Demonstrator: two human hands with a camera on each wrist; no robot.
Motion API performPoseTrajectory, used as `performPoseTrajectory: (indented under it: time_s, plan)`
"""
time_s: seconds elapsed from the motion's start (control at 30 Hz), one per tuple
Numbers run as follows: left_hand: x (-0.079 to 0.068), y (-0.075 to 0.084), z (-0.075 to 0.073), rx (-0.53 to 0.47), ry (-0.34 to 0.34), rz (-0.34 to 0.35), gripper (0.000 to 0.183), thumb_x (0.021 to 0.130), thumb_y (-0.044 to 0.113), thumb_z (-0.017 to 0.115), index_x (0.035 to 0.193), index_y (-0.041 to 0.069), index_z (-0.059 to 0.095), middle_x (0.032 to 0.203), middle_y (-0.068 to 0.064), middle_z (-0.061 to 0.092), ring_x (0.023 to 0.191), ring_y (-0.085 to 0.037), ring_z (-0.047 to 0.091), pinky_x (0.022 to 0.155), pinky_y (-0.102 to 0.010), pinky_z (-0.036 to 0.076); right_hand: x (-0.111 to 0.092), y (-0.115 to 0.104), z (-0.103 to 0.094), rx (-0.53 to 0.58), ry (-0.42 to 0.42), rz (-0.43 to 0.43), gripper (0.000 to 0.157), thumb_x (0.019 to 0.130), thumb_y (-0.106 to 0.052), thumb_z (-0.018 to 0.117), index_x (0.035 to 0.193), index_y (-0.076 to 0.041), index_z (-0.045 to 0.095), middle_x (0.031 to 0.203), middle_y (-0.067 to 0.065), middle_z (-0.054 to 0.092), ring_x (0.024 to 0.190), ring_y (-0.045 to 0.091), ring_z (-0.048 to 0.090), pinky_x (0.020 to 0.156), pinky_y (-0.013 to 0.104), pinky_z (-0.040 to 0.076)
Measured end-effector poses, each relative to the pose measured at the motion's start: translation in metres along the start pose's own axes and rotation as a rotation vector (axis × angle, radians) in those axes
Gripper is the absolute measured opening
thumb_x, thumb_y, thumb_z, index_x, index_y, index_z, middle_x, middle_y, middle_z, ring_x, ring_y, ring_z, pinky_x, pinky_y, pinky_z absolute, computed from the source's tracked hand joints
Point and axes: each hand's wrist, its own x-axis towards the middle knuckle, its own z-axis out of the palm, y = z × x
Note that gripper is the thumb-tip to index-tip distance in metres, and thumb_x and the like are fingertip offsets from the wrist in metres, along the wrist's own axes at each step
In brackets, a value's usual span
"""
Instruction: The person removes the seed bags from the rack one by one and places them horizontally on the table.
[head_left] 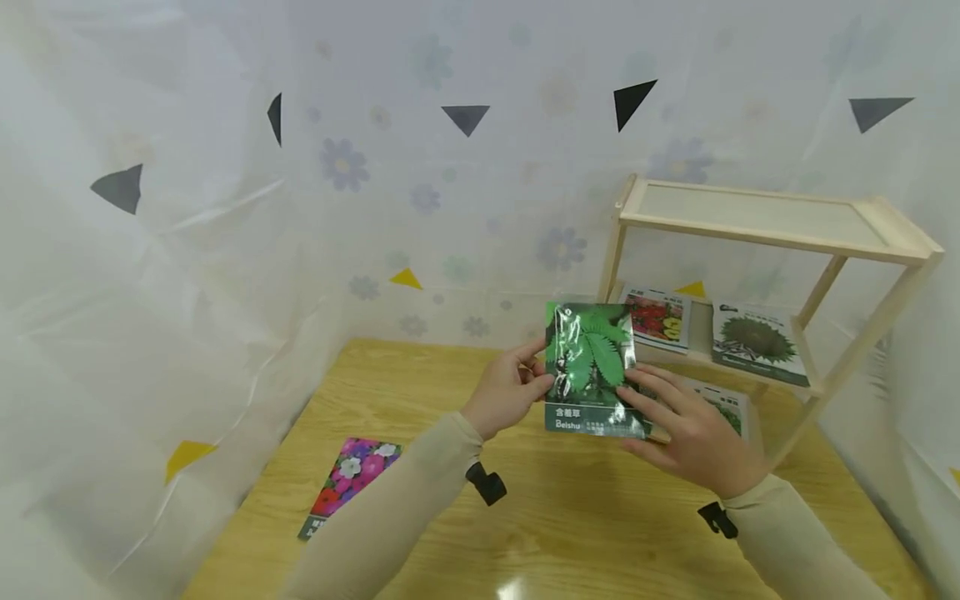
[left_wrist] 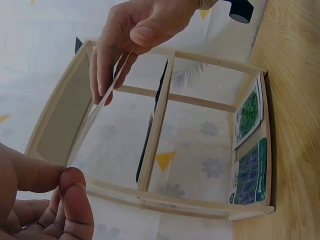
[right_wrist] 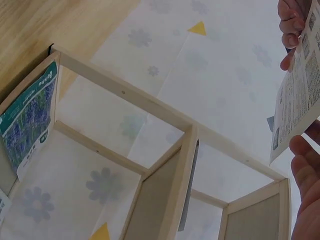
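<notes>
A glossy seed packet (head_left: 588,358) with green leaves on its front is held above the table, tilted toward the head camera. My left hand (head_left: 510,387) pinches its left edge between thumb and fingers. At the opposite edge, my right hand (head_left: 693,433) lays its fingers over the front with the thumb beneath. Edge-on, the packet (left_wrist: 102,102) looks thin in the left wrist view. Printed text covers its back (right_wrist: 302,80) in the right wrist view. Another packet, with pink and purple flowers (head_left: 360,467), lies on the table, partly hidden by my left forearm.
A wooden rack (head_left: 780,242) stands at the right. Its middle shelf bears a red-and-yellow flower packet (head_left: 660,321) and a spiky green plant packet (head_left: 757,337). Low down are a leafy green packet (left_wrist: 248,115) and a purple flower packet (left_wrist: 250,175). White patterned sheeting (head_left: 465,208) surrounds the table.
</notes>
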Motion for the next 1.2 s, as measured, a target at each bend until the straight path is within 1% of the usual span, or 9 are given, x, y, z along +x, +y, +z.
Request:
performPoseTrajectory:
  time_s: [0.1,0.27,0.47,0.53,0.67,0.73,0.83,1.03,1.2]
  plan:
    - [-0.008,-0.009,-0.011,0.026,-0.009,-0.023,0.057,0.096,0.008,0.059,0.148,0.012,0.038,0.092,-0.005,0.054,0.068,-0.019,0.053,0.057,-0.024,0.047,0.0,-0.005,0.011,0.047,-0.029,0.001,0.063,0.091,-0.053,0.058,0.125,-0.001,0.063,0.131,0.022,0.055,0.117,0.041,0.051,0.111,0.031,0.028]
    - [-0.019,-0.027,-0.027,0.053,-0.022,-0.06,0.056,0.096,0.009,0.059,0.148,0.011,0.038,0.094,-0.007,0.054,0.072,-0.027,0.055,0.056,-0.025,0.045,-0.004,-0.014,0.032,0.074,-0.068,0.013,0.061,0.091,-0.053,0.059,0.129,-0.005,0.061,0.135,0.019,0.053,0.121,0.038,0.05,0.109,0.03,0.03]
    - [-0.036,-0.046,-0.045,0.119,-0.025,-0.128,0.055,0.096,0.008,0.06,0.147,0.008,0.039,0.095,-0.009,0.054,0.072,-0.017,0.054,0.058,-0.028,0.045,-0.011,-0.025,0.065,0.1,-0.132,0.004,0.063,0.083,-0.048,0.071,0.129,-0.007,0.061,0.134,0.016,0.054,0.121,0.035,0.051,0.107,0.029,0.035]
    - [-0.042,-0.047,-0.05,0.146,-0.022,-0.152,0.055,0.095,0.007,0.06,0.146,0.006,0.04,0.097,-0.01,0.054,0.076,-0.022,0.056,0.06,-0.029,0.044,-0.012,-0.028,0.075,0.114,-0.167,0.007,0.064,0.082,-0.049,0.072,0.129,-0.007,0.061,0.134,0.015,0.054,0.122,0.034,0.05,0.107,0.032,0.036]
    - [-0.049,-0.059,-0.059,0.185,-0.007,-0.194,0.054,0.095,0.005,0.061,0.145,0.004,0.041,0.097,-0.01,0.054,0.08,-0.025,0.058,0.061,-0.03,0.045,-0.013,-0.034,0.094,0.122,-0.225,0.024,0.064,0.082,-0.05,0.072,0.13,-0.009,0.06,0.135,0.014,0.053,0.124,0.031,0.05,0.102,0.037,0.042]
    - [-0.048,-0.075,-0.064,0.199,0.0,-0.207,0.054,0.094,0.005,0.061,0.144,0.005,0.042,0.096,-0.008,0.054,0.079,-0.02,0.056,0.059,-0.028,0.044,-0.012,-0.039,0.102,0.134,-0.239,0.039,0.063,0.08,-0.048,0.075,0.129,-0.011,0.061,0.135,0.012,0.054,0.123,0.03,0.05,0.098,0.04,0.046]
    - [-0.052,-0.082,-0.069,0.226,0.009,-0.228,0.053,0.094,0.002,0.06,0.144,0.002,0.042,0.098,-0.009,0.053,0.08,-0.018,0.054,0.059,-0.028,0.044,-0.01,-0.046,0.115,0.16,-0.25,0.055,0.06,0.078,-0.045,0.077,0.126,-0.012,0.064,0.133,0.011,0.055,0.121,0.028,0.052,0.094,0.042,0.048]
    - [-0.06,-0.097,-0.079,0.284,0.054,-0.269,0.052,0.091,-0.004,0.06,0.14,-0.005,0.044,0.102,-0.012,0.052,0.083,-0.019,0.052,0.063,-0.029,0.046,-0.004,-0.059,0.138,0.19,-0.323,0.085,0.054,0.08,-0.045,0.076,0.123,-0.013,0.066,0.131,0.009,0.056,0.121,0.024,0.052,0.096,0.042,0.047]
    - [-0.067,-0.11,-0.088,0.308,0.099,-0.319,0.055,0.084,-0.009,0.063,0.136,-0.011,0.045,0.096,-0.014,0.053,0.079,-0.019,0.053,0.06,-0.028,0.046,0.005,-0.072,0.152,0.248,-0.422,0.122,0.053,0.084,-0.046,0.071,0.124,-0.012,0.065,0.133,0.009,0.055,0.121,0.024,0.051,0.099,0.041,0.045]
